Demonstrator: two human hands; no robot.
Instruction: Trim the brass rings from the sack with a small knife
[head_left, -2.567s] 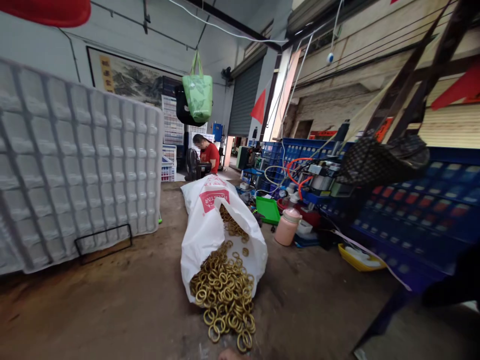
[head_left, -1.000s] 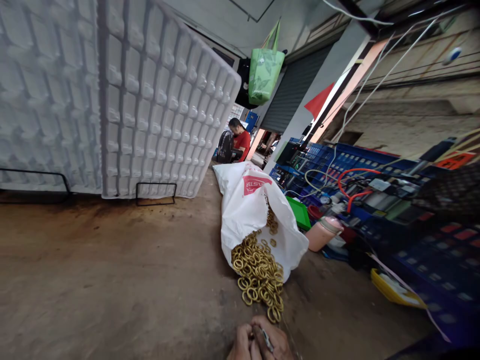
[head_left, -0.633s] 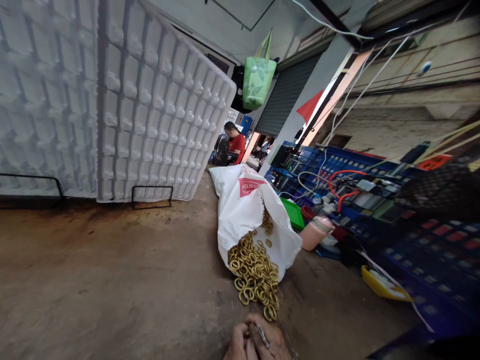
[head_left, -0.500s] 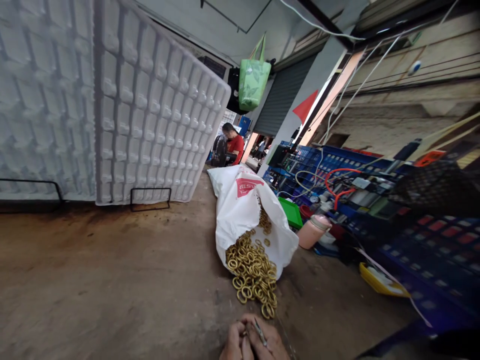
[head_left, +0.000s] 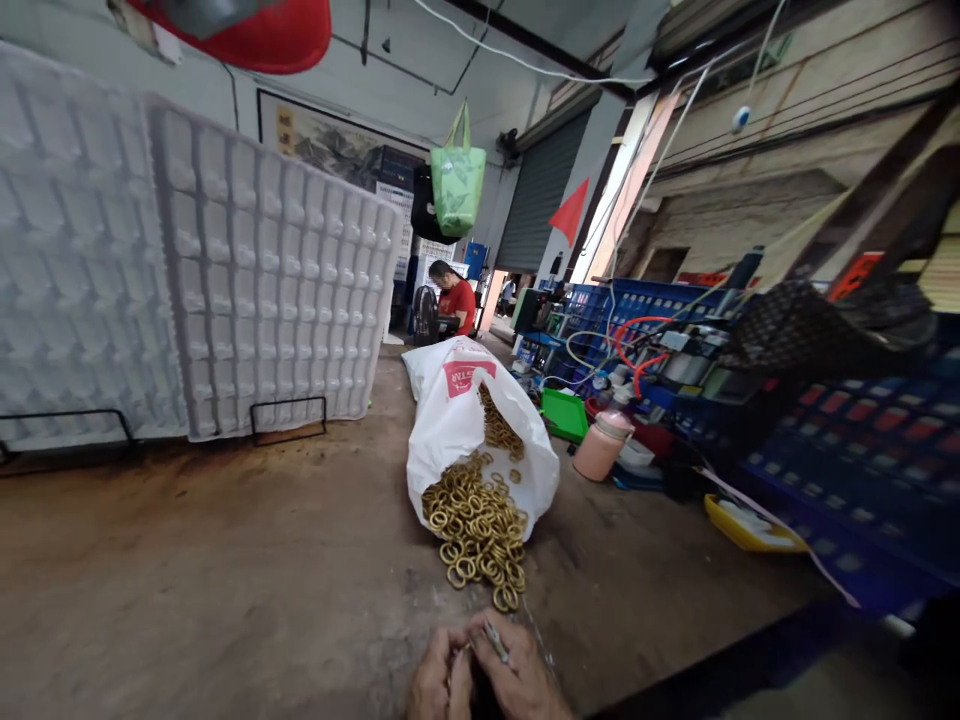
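Observation:
At the bottom edge my left hand (head_left: pixel 437 675) and my right hand (head_left: pixel 523 678) meet, fingertips together. A slim silver-grey tool (head_left: pixel 496 642), like a short blade or pen, lies in my right hand between thumb and fingers; its exact kind is unclear. My left fingers are pinched closed, and whatever they hold is hidden. Just beyond my hands, a heap of brass-coloured rings (head_left: pixel 480 520) spills from the mouth of a white sack (head_left: pixel 442 440) lying on the brown worktable (head_left: pixel 225 590).
White moulded plastic trays (head_left: pixel 277 300) stand upright at left in black wire holders (head_left: pixel 289 420). To the right are a pink bottle (head_left: pixel 602 445), a green tray (head_left: pixel 564 415), a yellow tray (head_left: pixel 754 525) and blue crates (head_left: pixel 840 490). A person in red (head_left: pixel 456 302) sits behind a fan (head_left: pixel 426 315).
The camera view has tilted up and shifted, so the sack and rings appear further left. Both hands stay together, with the slim tool still in my right hand.

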